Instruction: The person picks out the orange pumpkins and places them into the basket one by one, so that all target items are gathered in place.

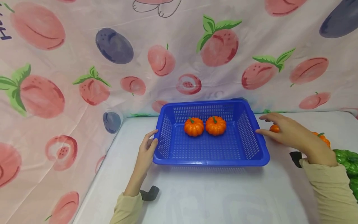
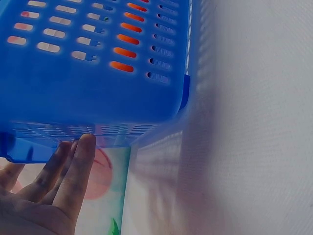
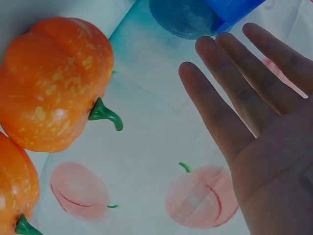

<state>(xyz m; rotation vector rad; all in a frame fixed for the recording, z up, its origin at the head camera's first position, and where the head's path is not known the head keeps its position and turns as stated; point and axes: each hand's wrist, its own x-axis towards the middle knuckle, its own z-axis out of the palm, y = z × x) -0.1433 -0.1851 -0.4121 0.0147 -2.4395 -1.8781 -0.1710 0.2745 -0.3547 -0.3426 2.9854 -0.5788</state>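
Observation:
A blue plastic basket (image 1: 209, 162) with slotted walls stands on the white table. Inside it, towards the back, sit two small orange pumpkins, one on the left (image 1: 194, 127) and one on the right (image 1: 216, 126), both with green stems. My left hand (image 1: 146, 152) is at the basket's left side; in the left wrist view its straight fingers (image 2: 78, 171) reach the outer wall. My right hand (image 1: 288, 130) is beside the right rim, fingers extended and holding nothing. Partly hidden under it is another pumpkin (image 1: 275, 128); one more (image 1: 323, 139) lies behind the wrist.
Bumpy green vegetables (image 1: 346, 163) lie at the table's right edge, partly covered by my right sleeve. A fruit-print cloth (image 1: 173, 28) hangs behind the basket and along the left side. White tabletop (image 1: 207, 189) extends in front of the basket.

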